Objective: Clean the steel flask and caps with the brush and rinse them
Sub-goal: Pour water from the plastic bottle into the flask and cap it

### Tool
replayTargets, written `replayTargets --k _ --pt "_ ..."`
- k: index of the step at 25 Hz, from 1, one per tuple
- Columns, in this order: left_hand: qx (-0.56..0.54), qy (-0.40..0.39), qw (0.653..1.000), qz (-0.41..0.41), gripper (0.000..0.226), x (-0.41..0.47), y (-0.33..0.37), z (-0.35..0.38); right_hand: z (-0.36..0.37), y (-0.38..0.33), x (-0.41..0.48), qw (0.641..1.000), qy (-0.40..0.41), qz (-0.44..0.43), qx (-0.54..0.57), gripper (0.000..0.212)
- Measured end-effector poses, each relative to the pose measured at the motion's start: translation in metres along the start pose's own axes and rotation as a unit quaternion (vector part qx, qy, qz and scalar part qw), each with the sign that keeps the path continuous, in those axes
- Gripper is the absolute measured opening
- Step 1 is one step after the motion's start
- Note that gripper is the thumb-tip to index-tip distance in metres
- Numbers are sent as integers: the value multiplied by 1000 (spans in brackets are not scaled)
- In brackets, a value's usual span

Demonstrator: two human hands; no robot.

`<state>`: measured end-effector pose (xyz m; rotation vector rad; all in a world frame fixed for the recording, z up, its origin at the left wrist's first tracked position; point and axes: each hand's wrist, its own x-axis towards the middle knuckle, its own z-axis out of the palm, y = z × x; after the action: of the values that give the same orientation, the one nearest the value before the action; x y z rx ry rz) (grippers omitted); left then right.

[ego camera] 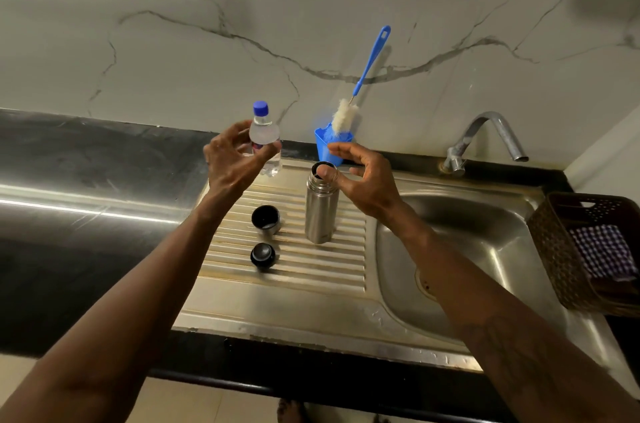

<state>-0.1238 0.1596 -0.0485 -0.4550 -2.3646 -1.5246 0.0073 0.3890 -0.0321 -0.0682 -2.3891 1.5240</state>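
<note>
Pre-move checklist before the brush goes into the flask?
1. Flask upright on the drainboard, mouth uncapped: ok.
2. Rear cap and front cap off, beside the flask: ok.
3. Brush standing in the blue cup behind the flask, not in hand: ok.
4. Right hand free, above the flask mouth: ok.
5. Left hand free of the water bottle: cannot tell.
6. Water from the tap: not ok, no stream visible.

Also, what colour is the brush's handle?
Blue. The brush handle shows clearly in the head view, against the marble wall.
</note>
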Motion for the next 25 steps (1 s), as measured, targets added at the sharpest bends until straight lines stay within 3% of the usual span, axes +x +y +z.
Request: replayTargets --k 5,10,16,22,25 --pt "-15 54 996 68 52 -32 73 -11 -26 -12 -7 999 3 -23 33 51" --pt "-18 33 995 94 37 -78 142 7 -60 -30 -21 996 34 -79 37 40" --pt "4 11 990 141 46 -130 187 52 -100 -52 -45 981 62 -185 -7 42" --pt "41 -14 995 93 41 -165 181 93 -114 -39 -62 984 109 -141 -30 40" --pt "-4 -11 999 40 48 -184 183 112 -106 -30 -75 985 98 -130 -57 37"
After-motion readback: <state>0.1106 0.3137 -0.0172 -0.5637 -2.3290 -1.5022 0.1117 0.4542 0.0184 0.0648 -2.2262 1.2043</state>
